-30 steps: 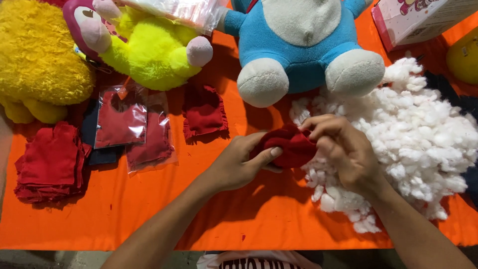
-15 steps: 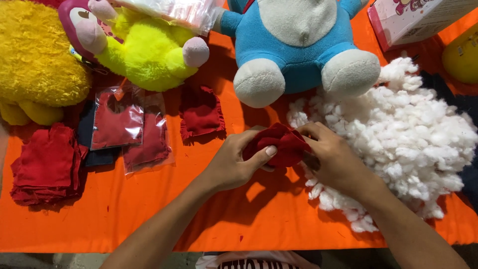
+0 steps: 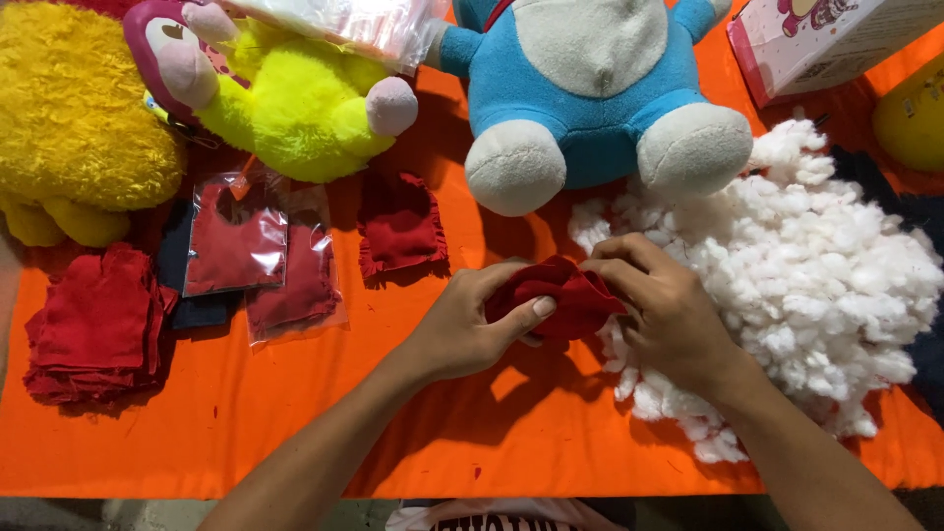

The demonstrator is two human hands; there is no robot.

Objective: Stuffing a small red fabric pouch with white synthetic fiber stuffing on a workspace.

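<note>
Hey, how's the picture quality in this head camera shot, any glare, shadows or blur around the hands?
Head view: sharp and evenly lit; the left hand, right hand and red fabric piece show no motion blur; dark shadows fall under both hands on the orange cloth; glare streaks the clear plastic bags; the white stuffing looks bright but keeps its texture.

Your work surface is covered with an orange cloth [image 3: 295, 433]. At far left sit a yellow plush [image 3: 69, 118] and a lime plush [image 3: 295, 98]; a blue plush [image 3: 590, 88] sits far centre. Red fabric stack [image 3: 93, 324] lies left, clear packets [image 3: 261, 256] and a frilled red piece [image 3: 398, 224] beside it, white stuffing [image 3: 816, 275] right.
</note>
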